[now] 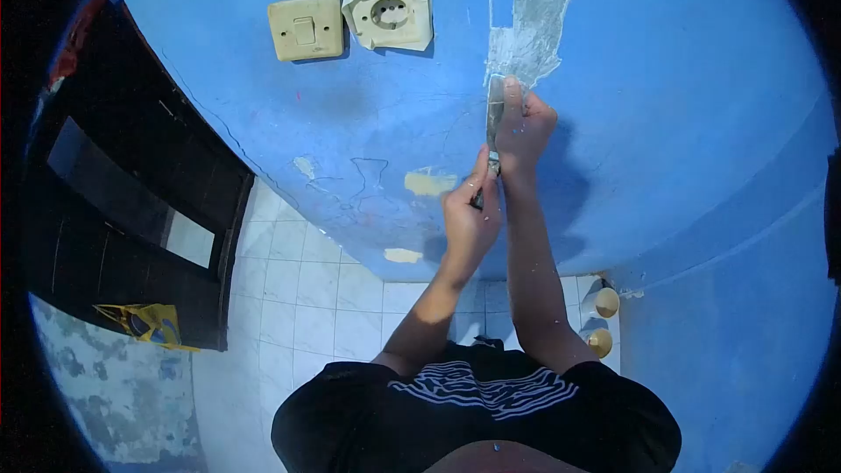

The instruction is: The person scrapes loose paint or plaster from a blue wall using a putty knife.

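Note:
A scraper [495, 114] with a flat metal blade stands upright against the blue wall [657, 123]. My left hand [469, 215] is closed round its handle at the lower end. Higher up, my right hand [524, 127] is closed on the blade, with the thumb near its top edge. Just above the blade is a bare grey patch [539, 26] with jagged edges, where the paint is off. A thin scraped line runs up at the patch's left side. Small flecks show around both hands.
A light switch [305, 28] and a socket [390, 13] are on the wall at upper left. Dark wooden furniture [131, 166] with a yellow bag [149, 324] stands at left. Two round containers [606, 302] rest on the tiled floor [307, 285] at lower right.

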A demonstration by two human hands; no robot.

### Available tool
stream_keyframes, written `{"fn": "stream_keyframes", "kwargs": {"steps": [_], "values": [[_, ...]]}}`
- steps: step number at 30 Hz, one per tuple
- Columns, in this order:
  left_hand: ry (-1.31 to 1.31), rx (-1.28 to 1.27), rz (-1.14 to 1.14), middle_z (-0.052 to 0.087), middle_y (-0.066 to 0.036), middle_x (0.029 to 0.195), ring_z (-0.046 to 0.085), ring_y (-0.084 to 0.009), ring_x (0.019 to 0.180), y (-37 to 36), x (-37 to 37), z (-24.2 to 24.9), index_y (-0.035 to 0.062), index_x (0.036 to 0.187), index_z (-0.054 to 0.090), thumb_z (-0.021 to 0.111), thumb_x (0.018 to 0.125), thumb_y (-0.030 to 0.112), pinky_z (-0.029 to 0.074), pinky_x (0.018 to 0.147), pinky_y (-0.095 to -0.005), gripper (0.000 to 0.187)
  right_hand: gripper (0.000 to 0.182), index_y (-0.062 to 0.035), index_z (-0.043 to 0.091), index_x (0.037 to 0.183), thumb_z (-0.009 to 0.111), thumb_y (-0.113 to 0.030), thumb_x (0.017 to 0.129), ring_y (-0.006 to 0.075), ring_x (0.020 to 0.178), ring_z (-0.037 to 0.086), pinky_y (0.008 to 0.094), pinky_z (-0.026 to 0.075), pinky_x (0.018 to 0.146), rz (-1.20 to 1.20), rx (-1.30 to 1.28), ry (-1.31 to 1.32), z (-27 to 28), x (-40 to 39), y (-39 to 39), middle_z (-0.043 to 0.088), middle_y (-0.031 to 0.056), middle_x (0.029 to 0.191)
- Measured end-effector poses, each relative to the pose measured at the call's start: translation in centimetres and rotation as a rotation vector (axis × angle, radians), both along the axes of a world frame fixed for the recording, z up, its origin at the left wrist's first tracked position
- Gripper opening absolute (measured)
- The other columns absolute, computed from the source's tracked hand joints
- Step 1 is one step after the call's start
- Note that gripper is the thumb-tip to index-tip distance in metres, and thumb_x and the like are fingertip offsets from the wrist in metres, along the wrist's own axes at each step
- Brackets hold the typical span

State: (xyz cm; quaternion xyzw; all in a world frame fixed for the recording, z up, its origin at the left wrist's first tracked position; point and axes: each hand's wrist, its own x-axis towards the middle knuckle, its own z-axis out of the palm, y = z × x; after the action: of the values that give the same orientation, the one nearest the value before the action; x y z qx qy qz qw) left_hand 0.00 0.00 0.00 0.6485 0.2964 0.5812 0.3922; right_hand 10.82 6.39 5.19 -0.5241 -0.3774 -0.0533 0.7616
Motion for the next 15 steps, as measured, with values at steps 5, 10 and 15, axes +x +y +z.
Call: {"fn": "stream_keyframes", "kwargs": {"steps": [5,10,15], "values": [[-0.044,0.053,-0.022,0.063,0.001,0.082,0.048,-0.0034,0.069,-0.3,0.4,-1.5,-0.002,0.134,0.056,0.056,0.096,0.001,0.042,0.062,-0.019,0.037,0.053,-0.0012,0.048,0.053,0.061,-0.03,0.096,0.0053,0.048,0.033,0.0295,0.026,0.043,0.032,-0.1,-0.027,-0.6,0.1,-1.3,0.04,-0.003,0.047],[-0.018,-0.002,-0.058,0.062,0.001,0.081,0.046,-0.003,0.068,0.8,0.6,0.8,-0.0032,0.134,0.056,0.055,0.097,0.0,0.041,0.06,-0.0185,0.037,0.051,-0.0002,0.048,0.055,0.061,-0.028,0.096,0.0064,0.049,0.034,0.0308,0.027,0.043,-0.049,0.016,-0.066,1.3,0.6,0.3,0.04,-0.0029,0.049],[-0.048,0.043,-0.056,0.061,0.001,0.082,0.046,-0.0029,0.068,0.2,0.1,-0.8,-0.005,0.133,0.055,0.054,0.097,0.001,0.041,0.06,-0.0184,0.036,0.049,0.001,0.052,0.058,0.061,-0.028,0.096,0.0066,0.051,0.036,0.0311,0.029,0.044,-0.049,0.017,-0.161,-0.1,0.1,-0.4,0.042,-0.0027,0.05]]}}
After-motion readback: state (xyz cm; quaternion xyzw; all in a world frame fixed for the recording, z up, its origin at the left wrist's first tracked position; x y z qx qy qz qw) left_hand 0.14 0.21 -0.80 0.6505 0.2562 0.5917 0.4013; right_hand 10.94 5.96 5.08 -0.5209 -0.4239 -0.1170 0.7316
